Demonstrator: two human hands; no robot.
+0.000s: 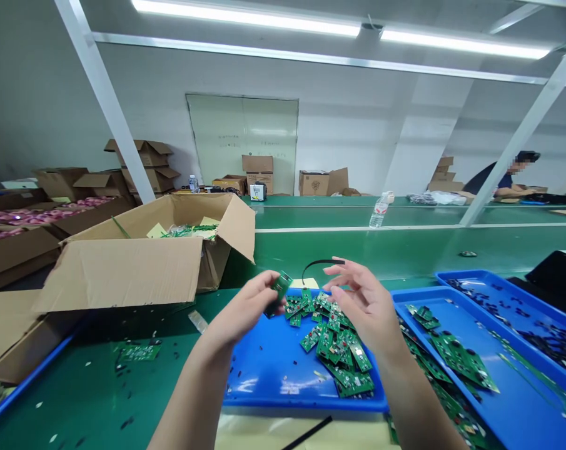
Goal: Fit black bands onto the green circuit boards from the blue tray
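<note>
My left hand (254,300) pinches a small green circuit board (281,284) over the left part of a blue tray (264,387). A thin, curved black strip (316,262) runs from the upper fingertips of my right hand (362,300), which has its fingers bent and its thumb apart below them. Between and below the hands, a heap of small green circuit boards (339,350) lies in the tray. Pale yellow paper (306,283) shows behind the tray's far edge.
Blue trays with larger boards (463,359) and black pieces (545,334) stand at right. An open cardboard box (123,272) is at left, near a loose board (139,352). Another black strip (308,432) lies in front. Beyond are a water bottle (380,210) and a person (493,178).
</note>
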